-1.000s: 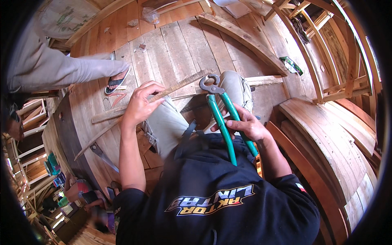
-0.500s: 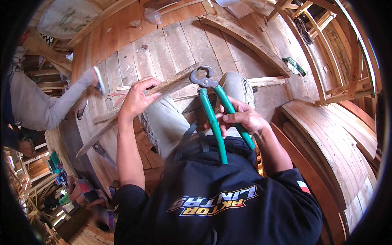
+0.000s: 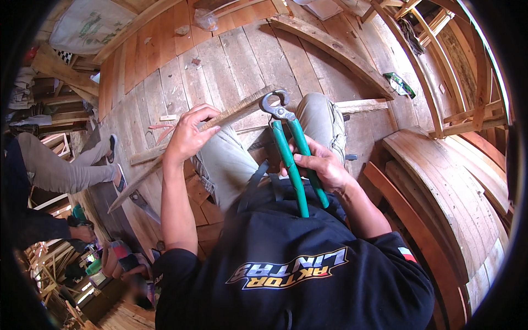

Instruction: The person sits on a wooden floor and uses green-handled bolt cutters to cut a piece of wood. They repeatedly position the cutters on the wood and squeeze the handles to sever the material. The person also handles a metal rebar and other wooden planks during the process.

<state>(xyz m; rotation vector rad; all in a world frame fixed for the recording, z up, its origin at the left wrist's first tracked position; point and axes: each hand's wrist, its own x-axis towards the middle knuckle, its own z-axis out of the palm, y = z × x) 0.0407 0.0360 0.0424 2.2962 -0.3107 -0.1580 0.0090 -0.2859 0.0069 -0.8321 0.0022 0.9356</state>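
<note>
Pincers (image 3: 297, 163) with long green handles and a dark metal head are in my right hand (image 3: 323, 165). Its fingers wrap round the handles. The curved jaws stand at the end of a long wooden strip (image 3: 242, 109), overlapping it in view; whether they grip anything there cannot be made out. My left hand (image 3: 190, 132) is closed round the strip's middle, thumb on the near side and fingers over the top. The strip slants from the lower left up toward the jaws, above my knees.
A curved timber (image 3: 335, 52) lies on the plank floor (image 3: 236, 60) ahead. Curved boards (image 3: 445, 192) are stacked at my right, below a wooden frame (image 3: 434, 71). A green packet (image 3: 400, 85) lies near that frame. A saw (image 3: 144, 206) is at left, near a co-worker's legs (image 3: 71, 165).
The pincers' green handles have come closer together in my right hand. My left hand keeps its hold on the strip. At left, the co-worker's legs have shifted nearer to me and lower in view.
</note>
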